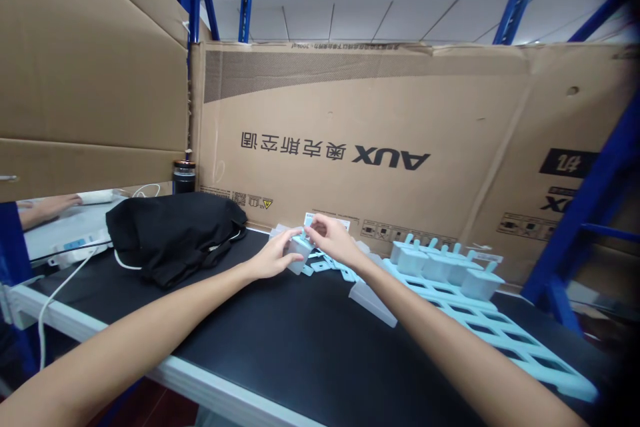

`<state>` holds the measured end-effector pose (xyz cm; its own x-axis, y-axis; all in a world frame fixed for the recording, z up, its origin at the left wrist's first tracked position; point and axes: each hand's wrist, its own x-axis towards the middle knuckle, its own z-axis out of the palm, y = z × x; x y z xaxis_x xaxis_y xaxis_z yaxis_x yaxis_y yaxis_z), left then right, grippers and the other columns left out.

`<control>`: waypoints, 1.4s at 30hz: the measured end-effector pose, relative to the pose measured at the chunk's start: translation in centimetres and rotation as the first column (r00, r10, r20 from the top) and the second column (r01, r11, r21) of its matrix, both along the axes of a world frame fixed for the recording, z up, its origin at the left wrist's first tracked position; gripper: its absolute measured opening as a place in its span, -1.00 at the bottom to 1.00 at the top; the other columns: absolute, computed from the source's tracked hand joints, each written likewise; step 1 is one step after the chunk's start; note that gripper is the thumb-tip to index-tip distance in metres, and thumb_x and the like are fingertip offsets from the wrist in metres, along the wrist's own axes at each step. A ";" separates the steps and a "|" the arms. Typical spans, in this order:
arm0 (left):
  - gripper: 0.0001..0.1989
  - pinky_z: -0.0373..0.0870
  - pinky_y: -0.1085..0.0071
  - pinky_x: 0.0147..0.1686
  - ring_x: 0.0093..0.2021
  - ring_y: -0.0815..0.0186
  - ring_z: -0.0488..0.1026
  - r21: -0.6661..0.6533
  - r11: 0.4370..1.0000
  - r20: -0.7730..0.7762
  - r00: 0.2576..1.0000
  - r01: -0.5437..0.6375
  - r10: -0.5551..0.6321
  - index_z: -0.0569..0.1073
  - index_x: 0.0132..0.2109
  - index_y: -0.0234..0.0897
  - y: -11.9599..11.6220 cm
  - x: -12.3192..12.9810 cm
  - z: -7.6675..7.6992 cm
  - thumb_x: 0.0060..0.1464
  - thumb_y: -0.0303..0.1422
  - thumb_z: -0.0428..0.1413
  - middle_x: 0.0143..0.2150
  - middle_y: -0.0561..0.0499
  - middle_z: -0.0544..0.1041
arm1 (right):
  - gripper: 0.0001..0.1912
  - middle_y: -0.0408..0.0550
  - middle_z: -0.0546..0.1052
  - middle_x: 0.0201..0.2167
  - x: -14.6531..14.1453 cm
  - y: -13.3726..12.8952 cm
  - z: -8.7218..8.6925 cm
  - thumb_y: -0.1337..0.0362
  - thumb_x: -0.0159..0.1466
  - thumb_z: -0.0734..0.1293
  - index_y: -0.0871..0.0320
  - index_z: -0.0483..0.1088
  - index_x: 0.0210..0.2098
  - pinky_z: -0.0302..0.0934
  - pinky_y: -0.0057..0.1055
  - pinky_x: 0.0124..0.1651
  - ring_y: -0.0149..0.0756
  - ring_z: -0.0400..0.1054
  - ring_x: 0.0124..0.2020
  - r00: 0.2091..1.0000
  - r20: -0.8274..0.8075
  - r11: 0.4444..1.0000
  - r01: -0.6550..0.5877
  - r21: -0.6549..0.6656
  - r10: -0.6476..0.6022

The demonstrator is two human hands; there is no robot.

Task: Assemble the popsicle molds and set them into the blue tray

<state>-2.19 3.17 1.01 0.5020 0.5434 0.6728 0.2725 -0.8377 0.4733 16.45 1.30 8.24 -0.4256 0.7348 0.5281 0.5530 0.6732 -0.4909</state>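
Near the back of the table my left hand (274, 256) is closed around a translucent popsicle mold cup (296, 263). My right hand (331, 237) pinches the upright stick of a light-blue popsicle mold lid (303, 239), which sits at the cup's top; whether it is fully seated I cannot tell. Several loose blue stick lids (320, 267) lie just below my hands. Another translucent cup (373, 303) rests on its side under my right forearm. To the right is a light-blue mold rack (530, 340) with several lidded popsicle molds (434, 264) standing at its far end.
A black cloth bag (173, 233) lies on the left of the black tabletop (280, 340), with a dark jar (184, 177) behind it. Cardboard panels (320, 107) wall the back and left. Blue rack posts flank the table. Another person's hand (53, 208) shows at far left.
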 end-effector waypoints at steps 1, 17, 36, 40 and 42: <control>-0.49 0.35 0.16 -0.04 0.00 0.15 0.37 0.003 1.000 0.011 1.000 0.004 -0.004 0.17 0.19 -0.20 0.0 0.0 0.0 0.12 -0.28 0.09 0.10 -0.15 0.35 | -0.74 -0.10 0.41 -0.48 -0.1 0.0 -0.2 0.09 0.26 0.17 0.14 0.22 -0.43 0.17 -0.41 -0.36 -0.38 0.29 -0.45 0.997 0.067 0.998 0.019 0.053 -0.023; -0.45 0.45 0.29 -0.12 0.03 0.21 0.38 -0.159 0.982 0.364 0.931 0.101 -0.037 0.10 0.13 -0.22 -1.0 1.3 1.3 0.03 -0.34 0.14 0.02 -0.17 0.35 | -0.38 0.13 0.47 -0.28 -1.6 -1.6 -1.4 -0.11 0.20 0.19 0.22 0.09 0.05 0.17 -0.35 -0.36 -0.15 0.37 -0.31 0.953 0.109 0.958 0.287 -0.013 -0.284; -0.80 0.31 0.38 -0.15 -0.06 0.24 0.36 0.130 0.987 -0.553 0.819 -0.094 0.151 0.41 -0.15 -0.18 -1.0 -0.1 0.5 0.16 -0.27 -0.05 -0.14 0.00 0.42 | -0.37 0.25 0.50 -0.31 26.7 -4.0 -2.5 -0.13 0.24 0.09 0.31 0.37 -0.06 0.03 -0.09 -0.11 0.11 0.34 -0.14 0.179 0.496 0.472 0.677 0.565 -0.850; -0.79 0.31 0.37 -0.16 -0.08 0.24 0.36 0.127 0.989 -0.562 0.816 -0.078 0.136 0.42 -0.14 -0.18 -0.9 -0.3 0.5 0.16 -0.25 -0.05 -0.13 -0.01 0.40 | -0.39 0.21 0.48 -0.37 26.0 -4.5 -2.9 -0.13 0.23 0.09 0.31 0.39 -0.17 -0.03 -0.08 -0.07 0.08 0.27 -0.10 0.144 0.425 0.404 0.672 0.621 -0.893; -0.79 0.31 0.37 -0.16 -0.08 0.24 0.36 0.126 0.990 -0.562 0.817 -0.070 0.129 0.42 -0.14 -0.18 -0.8 -0.3 0.5 0.16 -0.26 -0.05 -0.13 -0.01 0.40 | -0.41 0.22 0.46 -0.34 25.8 -4.8 -3.2 -0.11 0.25 0.08 0.31 0.38 -0.19 -0.04 -0.09 -0.06 0.07 0.23 -0.08 0.135 0.403 0.384 0.667 0.638 -0.905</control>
<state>-2.52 2.39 1.50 0.7572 0.5598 0.3365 0.5519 -0.8239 0.1289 42.25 -3.48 5.00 0.0461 0.7638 0.6438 0.8837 -0.3317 0.3303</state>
